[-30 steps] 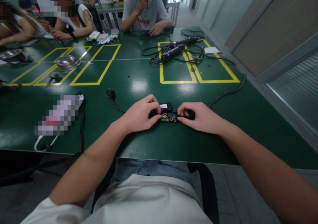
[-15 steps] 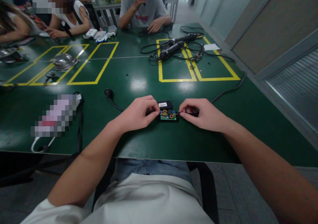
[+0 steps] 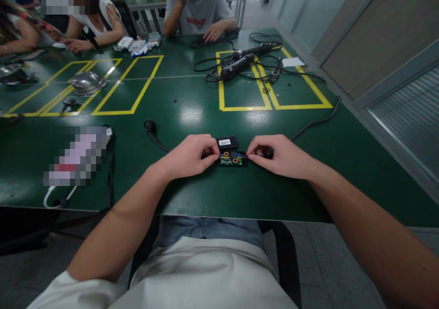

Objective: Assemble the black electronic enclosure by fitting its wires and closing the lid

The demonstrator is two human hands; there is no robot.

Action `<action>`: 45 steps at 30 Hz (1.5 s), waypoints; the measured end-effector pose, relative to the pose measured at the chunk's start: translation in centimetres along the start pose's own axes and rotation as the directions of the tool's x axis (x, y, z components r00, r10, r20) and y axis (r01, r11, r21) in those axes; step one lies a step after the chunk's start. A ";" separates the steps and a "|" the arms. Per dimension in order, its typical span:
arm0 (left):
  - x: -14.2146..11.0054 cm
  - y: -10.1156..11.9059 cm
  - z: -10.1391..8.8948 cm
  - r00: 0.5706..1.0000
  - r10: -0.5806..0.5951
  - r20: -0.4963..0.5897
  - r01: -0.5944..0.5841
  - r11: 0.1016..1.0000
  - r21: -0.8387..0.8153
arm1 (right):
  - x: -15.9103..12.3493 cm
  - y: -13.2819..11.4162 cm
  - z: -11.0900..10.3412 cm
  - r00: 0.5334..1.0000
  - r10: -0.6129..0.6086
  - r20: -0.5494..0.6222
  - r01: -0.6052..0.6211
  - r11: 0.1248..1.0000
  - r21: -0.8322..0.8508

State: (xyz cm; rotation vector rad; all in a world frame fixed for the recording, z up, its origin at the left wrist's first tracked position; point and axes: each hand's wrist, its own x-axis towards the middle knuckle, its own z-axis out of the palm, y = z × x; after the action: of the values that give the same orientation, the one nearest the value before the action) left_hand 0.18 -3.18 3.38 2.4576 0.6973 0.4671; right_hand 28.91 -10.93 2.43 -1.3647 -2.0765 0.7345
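Observation:
A small green circuit board (image 3: pixel 227 162) with copper-ringed coils lies in a shallow black case (image 3: pixel 244 162) on the table. At the board's left end my left hand (image 3: pixel 195 156) pinches what looks like the black cable or its wires. My right hand (image 3: pixel 274 156) does likewise at the right end, thumb and forefinger closed on the cable there. The exact grip points are partly hidden by the fingertips. Just behind the board rests a ribbed black cover (image 3: pixel 233 141) with a white label, near my left fingertips.
A cable with a black round plug (image 3: pixel 150 126) runs toward my left hand; another cable (image 3: pixel 317 127) trails off right. Black handheld tools (image 3: pixel 240 66) with coiled cords lie farther back. A metal bowl (image 3: pixel 88 83) and a blurred-out object (image 3: pixel 78 156) are left. Several people sit beyond.
The board now sits lower in the black case, whose rim shows around it. Both hands stay at its ends, barely shifted. The person opposite has changed arm position.

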 end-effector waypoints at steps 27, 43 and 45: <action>0.4 -0.3 1.7 0.990 0.088 -0.107 -0.074 0.989 0.126 | 0.2 0.5 0.1 0.999 -0.007 0.049 0.007 1.000 0.004; 1.1 -1.3 1.8 0.984 -0.126 -0.126 0.147 0.973 0.176 | 0.1 0.4 0.5 0.998 0.039 0.052 -0.045 0.991 0.123; 1.1 -1.4 1.8 0.981 -0.140 -0.131 0.164 0.967 0.196 | 0.1 0.3 0.6 0.997 0.051 0.058 -0.056 0.994 0.095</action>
State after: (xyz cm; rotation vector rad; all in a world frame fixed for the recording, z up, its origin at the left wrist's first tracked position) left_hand 1.34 -2.28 1.32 2.5569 1.0217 0.5025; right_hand 28.63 -10.84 1.82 -1.3651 -2.0260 0.8928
